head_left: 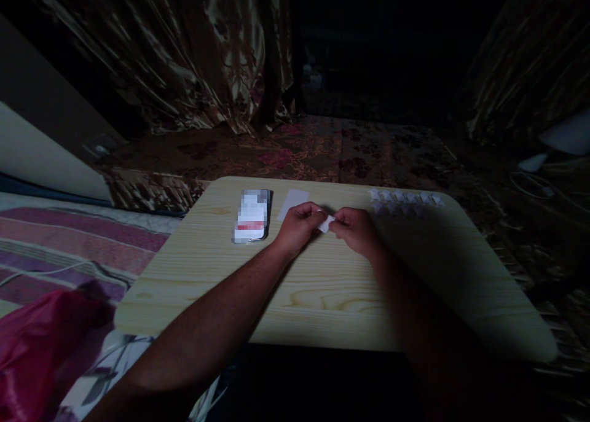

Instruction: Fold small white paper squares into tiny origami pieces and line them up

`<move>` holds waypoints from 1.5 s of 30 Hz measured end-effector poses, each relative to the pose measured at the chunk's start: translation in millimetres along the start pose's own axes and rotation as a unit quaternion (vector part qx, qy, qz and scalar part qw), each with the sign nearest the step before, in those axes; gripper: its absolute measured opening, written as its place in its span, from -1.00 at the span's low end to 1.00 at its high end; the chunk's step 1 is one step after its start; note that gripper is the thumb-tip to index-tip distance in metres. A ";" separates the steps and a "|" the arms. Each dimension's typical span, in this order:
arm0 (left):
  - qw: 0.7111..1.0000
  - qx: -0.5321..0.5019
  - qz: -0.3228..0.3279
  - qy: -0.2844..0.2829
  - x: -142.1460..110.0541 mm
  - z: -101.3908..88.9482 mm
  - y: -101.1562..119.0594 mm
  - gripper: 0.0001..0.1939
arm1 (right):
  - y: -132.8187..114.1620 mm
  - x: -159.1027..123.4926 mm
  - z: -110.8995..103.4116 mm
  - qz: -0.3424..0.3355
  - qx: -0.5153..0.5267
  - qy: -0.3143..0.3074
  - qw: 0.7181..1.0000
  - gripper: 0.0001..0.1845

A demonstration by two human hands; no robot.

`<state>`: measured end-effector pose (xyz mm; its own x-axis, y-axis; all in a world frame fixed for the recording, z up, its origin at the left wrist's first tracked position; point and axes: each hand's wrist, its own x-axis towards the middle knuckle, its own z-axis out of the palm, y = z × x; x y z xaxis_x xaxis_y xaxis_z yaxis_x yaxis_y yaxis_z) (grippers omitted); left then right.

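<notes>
Between my two hands, over the middle of the wooden table (203, 287), is a small piece of white paper (326, 224). My left hand (299, 225) pinches its left side between thumb and fingers. On its other side, the fingers of my right hand (354, 226) are closed on the paper too. Behind my left hand a flat white sheet of paper (293, 201) lies on the table, partly covered by that hand. To the right, several small folded white paper pieces (399, 196) sit in two rows near the far edge.
A phone (251, 216) with a lit, blurred screen lies left of my hands. Beyond the table are a patterned cloth surface (318, 148) and a curtain (239, 53). At the left are a striped bedcover (92, 231) and a pink cloth or bag (41, 342).
</notes>
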<state>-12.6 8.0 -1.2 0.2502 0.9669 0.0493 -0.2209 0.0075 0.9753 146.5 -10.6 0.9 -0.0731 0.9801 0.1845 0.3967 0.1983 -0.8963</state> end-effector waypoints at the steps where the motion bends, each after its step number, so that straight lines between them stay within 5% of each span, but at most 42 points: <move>1: 1.000 -0.006 -0.011 0.001 0.6 -0.5 0.5 -0.82 | 0.2 0.1 0.2 -0.004 0.010 -0.006 1.000 -0.88; 8: 0.997 -0.029 -0.073 -0.013 3.5 -3.4 0.4 -0.81 | 3.2 1.0 0.0 -0.041 0.112 -0.008 0.993 -0.76; 16: 0.992 -0.041 -0.104 -0.055 1.5 -2.6 4.9 -0.83 | 0.1 0.9 -7.0 -0.116 0.071 -0.052 0.989 -0.94; 28: 0.986 -0.034 -0.128 -0.099 1.9 -9.3 2.5 -0.87 | -8.0 -0.8 -20.3 -0.039 0.078 -0.103 0.991 -0.85; 45: 0.979 0.006 -0.138 -0.147 3.1 -15.3 2.2 -0.91 | -4.0 -1.2 -23.7 -0.048 0.088 -0.145 0.984 -0.82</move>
<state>-26.8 14.9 -2.2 0.5599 0.8131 -0.1594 -0.0947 0.2540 0.9626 166.7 -12.8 13.8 -0.3701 0.9129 0.1720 0.2128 0.2635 -0.9409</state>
